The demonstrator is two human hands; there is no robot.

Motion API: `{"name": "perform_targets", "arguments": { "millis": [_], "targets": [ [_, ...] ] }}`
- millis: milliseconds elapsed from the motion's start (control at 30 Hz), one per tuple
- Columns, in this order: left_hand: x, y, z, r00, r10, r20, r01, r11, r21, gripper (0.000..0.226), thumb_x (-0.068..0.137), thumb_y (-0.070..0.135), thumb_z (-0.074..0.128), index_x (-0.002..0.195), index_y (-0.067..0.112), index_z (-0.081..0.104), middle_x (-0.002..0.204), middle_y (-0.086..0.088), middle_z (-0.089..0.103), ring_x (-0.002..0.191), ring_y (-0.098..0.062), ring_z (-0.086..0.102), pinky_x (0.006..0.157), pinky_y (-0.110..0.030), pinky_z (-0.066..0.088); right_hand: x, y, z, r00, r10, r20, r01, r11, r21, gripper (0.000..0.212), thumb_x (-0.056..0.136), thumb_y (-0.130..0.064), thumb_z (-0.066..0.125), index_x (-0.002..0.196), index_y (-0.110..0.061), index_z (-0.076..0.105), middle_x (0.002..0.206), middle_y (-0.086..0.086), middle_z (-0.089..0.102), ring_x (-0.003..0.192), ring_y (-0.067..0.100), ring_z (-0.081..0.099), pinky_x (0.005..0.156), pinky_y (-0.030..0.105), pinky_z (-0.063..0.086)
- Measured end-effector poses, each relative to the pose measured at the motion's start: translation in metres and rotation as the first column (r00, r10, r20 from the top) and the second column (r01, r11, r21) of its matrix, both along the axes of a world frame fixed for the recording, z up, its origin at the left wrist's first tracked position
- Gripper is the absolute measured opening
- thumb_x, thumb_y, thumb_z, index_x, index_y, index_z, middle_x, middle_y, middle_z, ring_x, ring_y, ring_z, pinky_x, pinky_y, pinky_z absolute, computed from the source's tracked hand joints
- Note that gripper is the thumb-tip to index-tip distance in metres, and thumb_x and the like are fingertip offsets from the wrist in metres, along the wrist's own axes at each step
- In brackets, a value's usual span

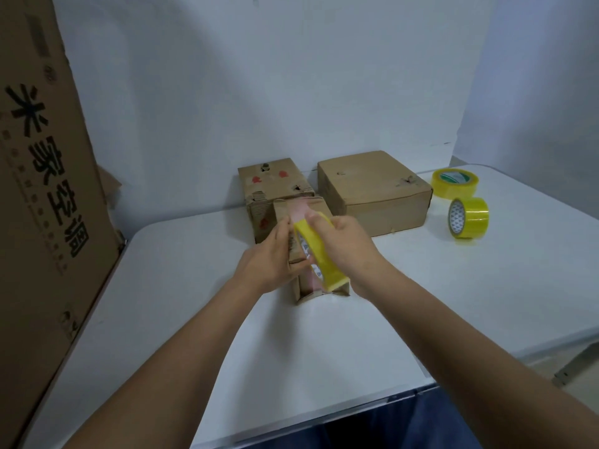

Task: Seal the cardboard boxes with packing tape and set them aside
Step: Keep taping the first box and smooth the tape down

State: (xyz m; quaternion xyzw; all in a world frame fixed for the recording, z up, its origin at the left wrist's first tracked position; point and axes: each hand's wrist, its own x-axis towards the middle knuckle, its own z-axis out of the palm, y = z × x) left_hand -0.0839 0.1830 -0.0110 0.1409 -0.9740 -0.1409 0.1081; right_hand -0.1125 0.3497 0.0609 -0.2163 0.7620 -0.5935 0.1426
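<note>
A small narrow cardboard box (304, 288) lies on the white table (194, 286) in front of me, its near end flaps ajar. My right hand (348, 244) grips a yellow roll of packing tape (319, 251) just above the box. My left hand (272, 257) holds the box's left side, fingers curled at its top edge beside the roll. A short stretch of clear tape appears to run from the roll over the box top; its end is hard to make out.
Behind stand a worn cardboard box with red marks (275, 186) and a wider flat box (376, 192). Two more yellow tape rolls lie at the right, one flat (455, 183), one on edge (468, 218). A tall printed carton (42, 189) leans at the left.
</note>
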Motion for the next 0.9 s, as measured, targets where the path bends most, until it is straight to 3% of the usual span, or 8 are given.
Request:
{"name": "perform_targets", "arguments": {
  "millis": [100, 200, 400, 500, 700, 900],
  "targets": [
    [-0.003, 0.001, 0.0, 1.0, 0.003, 0.018, -0.003, 1.0, -0.017, 0.097, 0.074, 0.076, 0.054, 0.148, 0.025, 0.017, 0.154, 0.011, 0.031, 0.117, -0.026, 0.057, 0.076, -0.037, 0.044, 0.007, 0.014, -0.005, 0.998, -0.039, 0.051, 0.039, 0.999, 0.008, 0.046, 0.094, -0.05, 0.05, 0.07, -0.014, 0.066, 0.069, 0.008, 0.071, 0.073, 0.027, 0.07, 0.075, 0.038, 0.058],
    [-0.003, 0.002, 0.0, 1.0, 0.006, 0.029, -0.006, 1.0, -0.01, 0.099, 0.076, 0.075, 0.054, 0.151, 0.027, 0.01, 0.156, 0.012, 0.029, 0.122, -0.026, 0.054, 0.083, -0.042, 0.048, 0.014, 0.025, -0.009, 0.996, -0.035, 0.079, 0.033, 0.999, 0.024, 0.043, 0.097, -0.043, 0.049, 0.065, -0.017, 0.063, 0.062, 0.009, 0.066, 0.056, 0.021, 0.063, 0.052, 0.02, 0.049],
    [-0.001, 0.005, 0.003, 1.0, 0.014, 0.019, -0.014, 1.0, 0.011, 0.1, 0.077, 0.072, 0.057, 0.151, 0.028, 0.006, 0.154, 0.014, 0.033, 0.123, -0.024, 0.054, 0.084, -0.041, 0.048, 0.023, 0.027, -0.02, 0.989, -0.077, 0.126, 0.068, 0.995, 0.07, 0.04, 0.097, -0.048, 0.046, 0.071, -0.021, 0.059, 0.065, 0.0, 0.066, 0.065, 0.014, 0.064, 0.077, 0.033, 0.051],
    [-0.001, 0.005, 0.002, 1.0, 0.012, 0.009, -0.012, 1.0, 0.016, 0.097, 0.076, 0.074, 0.057, 0.149, 0.03, 0.01, 0.151, 0.015, 0.036, 0.118, -0.025, 0.057, 0.08, -0.039, 0.046, 0.024, 0.027, -0.021, 0.989, -0.085, 0.124, 0.075, 0.994, 0.082, 0.039, 0.097, -0.048, 0.046, 0.072, -0.021, 0.059, 0.065, 0.0, 0.066, 0.064, 0.013, 0.064, 0.078, 0.033, 0.051],
    [0.001, 0.006, 0.004, 1.0, 0.016, 0.012, -0.017, 0.999, 0.037, 0.105, 0.07, 0.082, 0.053, 0.15, 0.032, 0.007, 0.151, 0.016, 0.037, 0.122, -0.024, 0.056, 0.087, -0.046, 0.051, 0.028, 0.03, -0.027, 0.993, -0.082, 0.085, 0.068, 0.986, 0.149, 0.032, 0.099, -0.047, 0.042, 0.082, -0.025, 0.058, 0.07, -0.009, 0.06, 0.059, 0.001, 0.057, 0.076, 0.031, 0.048],
    [0.002, 0.008, 0.006, 0.999, 0.021, 0.023, -0.022, 0.999, 0.029, 0.108, 0.067, 0.085, 0.05, 0.15, 0.03, 0.009, 0.15, 0.013, 0.039, 0.121, -0.026, 0.056, 0.088, -0.045, 0.05, 0.03, 0.032, -0.03, 0.992, -0.094, 0.084, 0.08, 0.985, 0.152, 0.031, 0.099, -0.047, 0.042, 0.086, -0.023, 0.057, 0.071, -0.009, 0.056, 0.055, 0.001, 0.053, 0.07, 0.028, 0.046]
  ]
}}
